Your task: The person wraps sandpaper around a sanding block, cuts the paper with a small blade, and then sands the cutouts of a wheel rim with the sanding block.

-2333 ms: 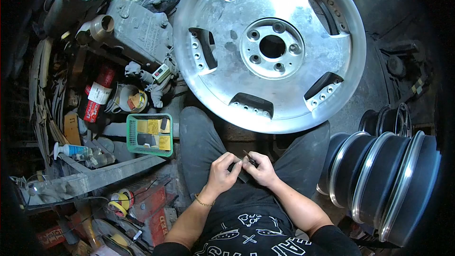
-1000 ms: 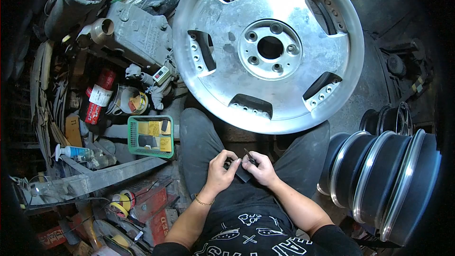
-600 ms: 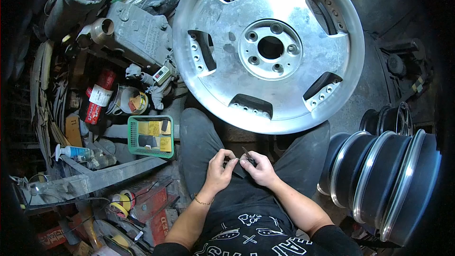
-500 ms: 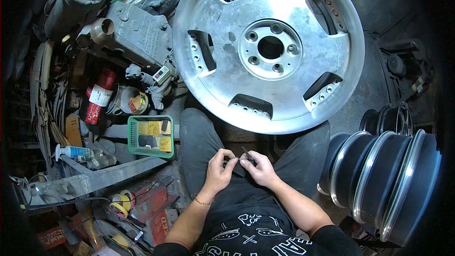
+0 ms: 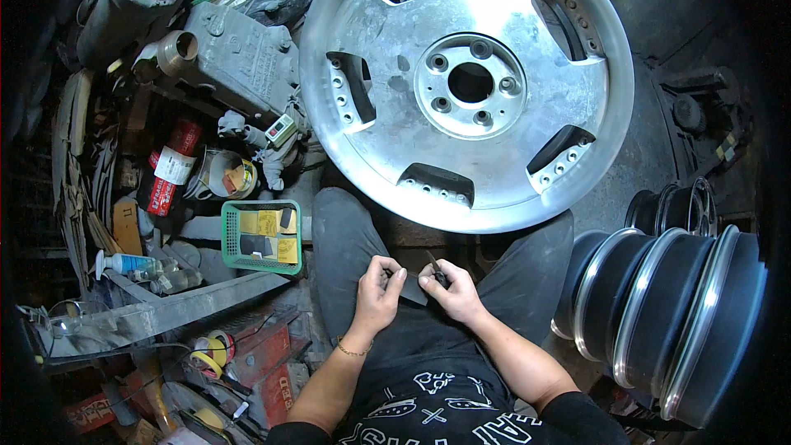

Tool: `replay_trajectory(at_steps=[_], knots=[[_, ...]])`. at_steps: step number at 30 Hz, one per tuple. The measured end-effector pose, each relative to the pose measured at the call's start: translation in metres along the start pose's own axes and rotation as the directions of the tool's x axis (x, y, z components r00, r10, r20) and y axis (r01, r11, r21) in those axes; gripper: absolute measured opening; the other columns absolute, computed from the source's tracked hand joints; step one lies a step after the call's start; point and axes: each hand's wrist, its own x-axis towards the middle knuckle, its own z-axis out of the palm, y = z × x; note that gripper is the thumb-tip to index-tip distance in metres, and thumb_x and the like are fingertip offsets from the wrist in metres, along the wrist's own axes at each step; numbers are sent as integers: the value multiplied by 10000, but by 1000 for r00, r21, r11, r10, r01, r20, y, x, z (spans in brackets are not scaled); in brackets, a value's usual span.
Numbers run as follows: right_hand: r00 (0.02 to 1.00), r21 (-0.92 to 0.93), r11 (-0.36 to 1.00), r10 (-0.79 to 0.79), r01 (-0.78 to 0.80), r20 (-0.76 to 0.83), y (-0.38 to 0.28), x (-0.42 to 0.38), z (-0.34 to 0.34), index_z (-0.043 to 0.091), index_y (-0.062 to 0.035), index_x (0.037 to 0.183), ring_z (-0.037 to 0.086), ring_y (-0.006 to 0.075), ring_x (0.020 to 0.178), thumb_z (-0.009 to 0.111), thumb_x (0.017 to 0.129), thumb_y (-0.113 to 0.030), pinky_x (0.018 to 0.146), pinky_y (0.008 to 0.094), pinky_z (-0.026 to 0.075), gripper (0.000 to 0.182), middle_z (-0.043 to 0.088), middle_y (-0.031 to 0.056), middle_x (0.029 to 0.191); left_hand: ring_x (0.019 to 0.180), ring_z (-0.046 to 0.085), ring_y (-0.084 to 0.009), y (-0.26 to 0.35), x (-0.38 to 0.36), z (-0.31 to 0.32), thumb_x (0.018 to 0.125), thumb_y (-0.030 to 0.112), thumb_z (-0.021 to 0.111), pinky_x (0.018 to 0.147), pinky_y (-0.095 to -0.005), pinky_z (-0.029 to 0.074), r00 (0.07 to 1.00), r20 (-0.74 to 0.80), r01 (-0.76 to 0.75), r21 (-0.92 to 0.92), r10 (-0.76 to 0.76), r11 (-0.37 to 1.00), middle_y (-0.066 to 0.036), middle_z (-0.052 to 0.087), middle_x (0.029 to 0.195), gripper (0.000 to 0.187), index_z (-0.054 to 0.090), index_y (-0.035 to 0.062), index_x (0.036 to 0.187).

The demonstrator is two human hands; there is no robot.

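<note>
One slim dark tool (image 5: 432, 261) protrudes from my right hand (image 5: 456, 292), fingers clamped on it. Dark sheet (image 5: 414, 291) lies between both hands. My left hand (image 5: 376, 297): fingers curled, hold unverifiable.

Slim dark tool (image 5: 432, 262), tilted, near dark sheet (image 5: 415, 289)

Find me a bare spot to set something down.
What looks like bare floor shows between the big wheel and the stacked rims right of it. The wheel's face is also bare between hub and bottom opening; its tilt is unclear. Left is crowded: green basket, bottles, tape rolls.
</note>
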Motion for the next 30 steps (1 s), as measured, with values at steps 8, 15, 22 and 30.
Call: replay_trajectory(at_steps=[8,15,22,30], knots=[[997,34,997,-64,66,-47,11,1,1,630,15,891,589,170,738,675,881,-157,706,319,473,177,627,99,795,646,427,-24,3,0,0,928,73,620,583,-196,378,999,8,46,-105,-46,993,45,474,739,122,516,24,970],[998,-19,998,-66,66,4,-3,0,-2,651,15,898,583,154,741,695,859,-147,693,294,465,172,619,85,786,784,575,-98,7,3,-3,874,46,663,727,-256,464,994,107,-43,66,35,997,-31,638,835,73,609,-4,876],[999,75,997,0,3,-34,2,0,-1,638,14,875,556,115,710,674,866,-144,663,283,455,163,620,58,762,776,627,-184,3,3,-3,870,83,668,734,-306,489,999,33,-38,78,35,996,-104,659,821,116,596,-9,872],[998,51,998,-28,31,-54,1,0,-1,628,19,855,577,136,731,660,878,-150,680,289,461,174,620,79,774,827,582,-103,6,4,-3,854,88,697,781,-260,468,999,31,-9,-1,9,1000,-43,644,855,142,614,-11,913]])
